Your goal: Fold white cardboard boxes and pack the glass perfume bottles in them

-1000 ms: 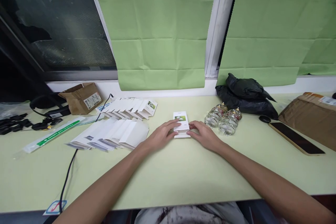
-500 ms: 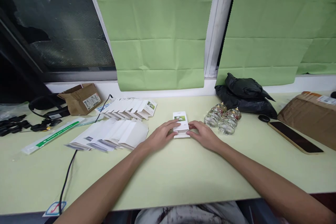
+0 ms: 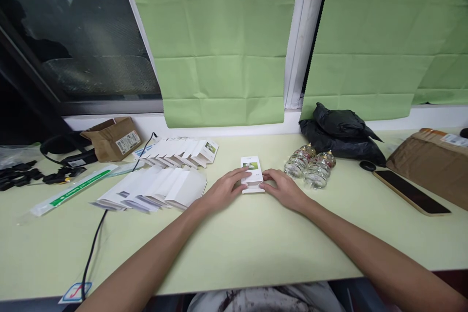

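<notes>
A small white cardboard box with a green picture on its upper face lies on the table in front of me, its near flap folded out toward me. My left hand grips the box's left side, fingers over the top edge and thumb low near the flap. On the opposite side, my right hand holds the right edge between fingers and thumb. Just right of that hand stand two rows of clear, round wrapped pieces with gold tops. Left of my left hand lie several flattened white boxes.
Behind those lies another row of white boxes. An open brown carton, a green-labelled plastic sleeve and a black cable are at left. Black plastic bags, a phone and a brown package occupy the right.
</notes>
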`<state>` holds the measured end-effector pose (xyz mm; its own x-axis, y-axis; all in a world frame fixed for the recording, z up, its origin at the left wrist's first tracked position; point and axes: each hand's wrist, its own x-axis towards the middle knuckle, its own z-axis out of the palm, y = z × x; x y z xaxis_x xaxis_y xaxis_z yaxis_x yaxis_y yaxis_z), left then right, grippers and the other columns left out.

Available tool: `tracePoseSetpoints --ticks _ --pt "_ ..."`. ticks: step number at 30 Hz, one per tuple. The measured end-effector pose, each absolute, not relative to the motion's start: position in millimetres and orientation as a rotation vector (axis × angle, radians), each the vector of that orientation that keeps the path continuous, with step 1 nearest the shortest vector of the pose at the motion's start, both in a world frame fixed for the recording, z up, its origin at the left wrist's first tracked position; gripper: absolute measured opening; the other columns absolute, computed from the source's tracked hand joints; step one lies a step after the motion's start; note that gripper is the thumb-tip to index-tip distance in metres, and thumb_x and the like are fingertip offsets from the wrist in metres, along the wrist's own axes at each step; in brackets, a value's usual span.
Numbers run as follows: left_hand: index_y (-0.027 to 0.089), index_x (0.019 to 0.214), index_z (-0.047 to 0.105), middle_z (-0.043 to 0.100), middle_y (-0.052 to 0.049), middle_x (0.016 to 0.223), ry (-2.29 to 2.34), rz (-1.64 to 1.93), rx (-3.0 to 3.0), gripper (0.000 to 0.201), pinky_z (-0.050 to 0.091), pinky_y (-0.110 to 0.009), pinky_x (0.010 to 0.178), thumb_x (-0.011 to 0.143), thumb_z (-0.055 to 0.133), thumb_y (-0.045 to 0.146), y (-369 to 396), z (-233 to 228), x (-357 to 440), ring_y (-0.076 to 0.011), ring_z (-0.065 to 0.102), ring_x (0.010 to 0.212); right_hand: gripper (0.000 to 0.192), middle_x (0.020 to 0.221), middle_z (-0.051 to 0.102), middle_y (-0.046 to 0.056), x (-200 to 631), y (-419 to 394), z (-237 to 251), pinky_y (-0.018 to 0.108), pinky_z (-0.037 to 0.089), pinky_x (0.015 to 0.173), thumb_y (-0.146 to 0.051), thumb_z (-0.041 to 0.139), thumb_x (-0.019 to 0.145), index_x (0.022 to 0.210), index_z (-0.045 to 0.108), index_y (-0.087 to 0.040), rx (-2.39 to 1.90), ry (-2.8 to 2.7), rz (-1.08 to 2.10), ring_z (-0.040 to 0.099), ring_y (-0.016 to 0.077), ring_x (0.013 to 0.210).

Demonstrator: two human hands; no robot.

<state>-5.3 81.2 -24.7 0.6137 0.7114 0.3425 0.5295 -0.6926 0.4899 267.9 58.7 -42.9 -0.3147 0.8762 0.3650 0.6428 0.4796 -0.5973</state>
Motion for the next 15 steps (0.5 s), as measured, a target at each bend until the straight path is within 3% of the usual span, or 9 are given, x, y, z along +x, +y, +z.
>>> tracePoseSetpoints --ticks 15 --pt "0.038 0.148 0.056 0.045 0.003 0.165 1.024 0.719 2.497 0.043 0.040 -0.041 0.125 0.105 0.053 0.040 80.9 -23.9 -4.8 -0.0218 0.045 0.151 0.028 0.118 0.073 0.007 266.5 56.2 -39.4 0.041 0.051 0.098 -0.039 0.067 0.099 0.124 0.064 -0.026 -1.262 -2.062 0.446 0.067 0.0260 0.113"
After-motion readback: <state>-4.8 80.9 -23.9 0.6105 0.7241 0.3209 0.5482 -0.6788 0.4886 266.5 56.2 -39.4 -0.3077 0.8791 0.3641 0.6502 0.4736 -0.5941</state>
